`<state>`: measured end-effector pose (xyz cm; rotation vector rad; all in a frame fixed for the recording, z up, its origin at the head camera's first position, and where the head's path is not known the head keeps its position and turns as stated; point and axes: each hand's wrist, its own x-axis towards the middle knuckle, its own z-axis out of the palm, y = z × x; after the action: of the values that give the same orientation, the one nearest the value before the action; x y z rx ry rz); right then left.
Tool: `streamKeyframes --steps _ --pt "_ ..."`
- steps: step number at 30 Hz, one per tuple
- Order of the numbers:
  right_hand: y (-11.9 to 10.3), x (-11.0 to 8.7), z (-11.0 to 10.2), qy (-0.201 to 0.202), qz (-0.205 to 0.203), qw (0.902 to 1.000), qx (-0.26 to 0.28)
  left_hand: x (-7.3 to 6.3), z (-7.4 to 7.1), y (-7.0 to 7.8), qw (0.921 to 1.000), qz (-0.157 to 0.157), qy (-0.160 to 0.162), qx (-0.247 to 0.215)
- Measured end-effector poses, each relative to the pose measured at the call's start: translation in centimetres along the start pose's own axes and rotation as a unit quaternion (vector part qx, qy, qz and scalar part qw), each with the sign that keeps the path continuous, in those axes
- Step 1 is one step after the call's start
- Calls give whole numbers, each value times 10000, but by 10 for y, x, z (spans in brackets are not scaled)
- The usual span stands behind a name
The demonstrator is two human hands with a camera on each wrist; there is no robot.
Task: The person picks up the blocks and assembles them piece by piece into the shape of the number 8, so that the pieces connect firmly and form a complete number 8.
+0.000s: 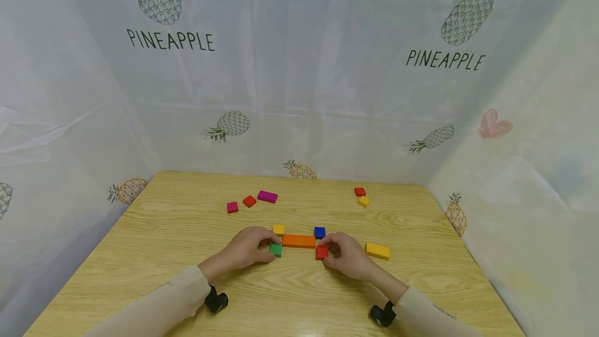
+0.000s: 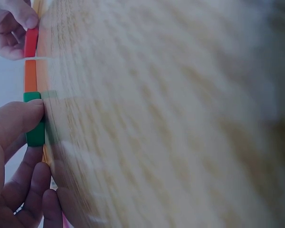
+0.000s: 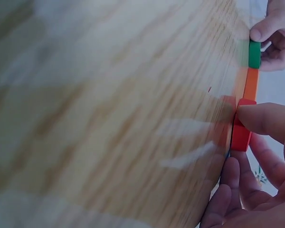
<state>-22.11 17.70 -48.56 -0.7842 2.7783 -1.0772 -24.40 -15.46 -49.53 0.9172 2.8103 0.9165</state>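
Note:
My left hand (image 1: 250, 247) pinches a green block (image 1: 275, 250) between thumb and fingers at the left end of a long orange block (image 1: 299, 242). At the orange block's right end, my right hand (image 1: 348, 256) pinches a red block (image 1: 321, 253). A yellow square block (image 1: 278, 229) lies just behind the green one, and a blue block (image 1: 320, 232) just behind the red one. Both wrist views show the green block (image 2: 34, 118) and the red block (image 3: 243, 126) low on the table under the thumbs.
A long yellow block (image 1: 377, 250) lies right of my right hand. Farther back are a magenta block (image 1: 268, 196), a red block (image 1: 249, 201), a pink block (image 1: 232, 207), and, at right, another red block (image 1: 360, 192) and a small yellow block (image 1: 364, 202). Pineapple-print cloth surrounds the wooden table (image 1: 187, 222).

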Motion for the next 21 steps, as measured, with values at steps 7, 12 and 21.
streamKeyframes --steps 7,12,21 --pt "2 1 1 4 -92 10000 -6 -1 0 0 10000 46 10 -34" --pt "2 0 2 -16 -77 10000 3 -2 -1 0 10000 65 1 -70" --pt "-3 1 0 -44 -20 10000 -36 -2 -1 0 9999 116 28 -2"
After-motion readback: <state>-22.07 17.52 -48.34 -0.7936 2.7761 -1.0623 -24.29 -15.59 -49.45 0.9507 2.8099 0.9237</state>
